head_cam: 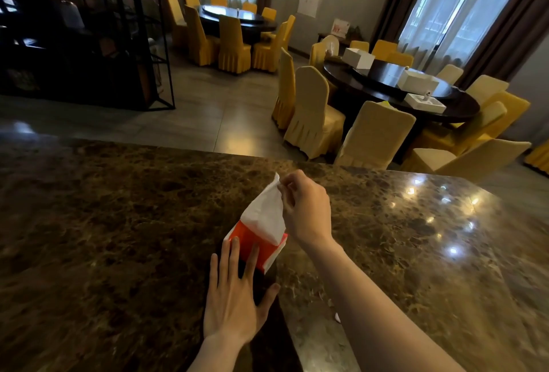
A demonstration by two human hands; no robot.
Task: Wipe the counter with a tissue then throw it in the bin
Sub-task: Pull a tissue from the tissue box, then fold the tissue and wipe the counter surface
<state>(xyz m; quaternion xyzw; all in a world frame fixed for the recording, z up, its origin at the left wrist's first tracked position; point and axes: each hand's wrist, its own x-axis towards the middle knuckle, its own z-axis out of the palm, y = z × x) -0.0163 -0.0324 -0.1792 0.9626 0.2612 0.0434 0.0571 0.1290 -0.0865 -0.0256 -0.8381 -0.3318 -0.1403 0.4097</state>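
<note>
An orange and white tissue pack (269,251) lies on the dark brown marble counter (118,223), near its middle. A white tissue (266,211) stands half pulled out of the pack's top. My right hand (306,208) pinches the tissue's upper tip between thumb and fingers. My left hand (234,297) lies flat with fingers spread, its fingertips pressing on the near end of the pack. No bin is in view.
Beyond the counter's far edge lies a tiled floor. Two round dark tables (463,104) with yellow-covered chairs (315,116) stand at the back and right. White boxes (417,82) sit on the nearer table. A black metal shelf (142,44) stands at the left.
</note>
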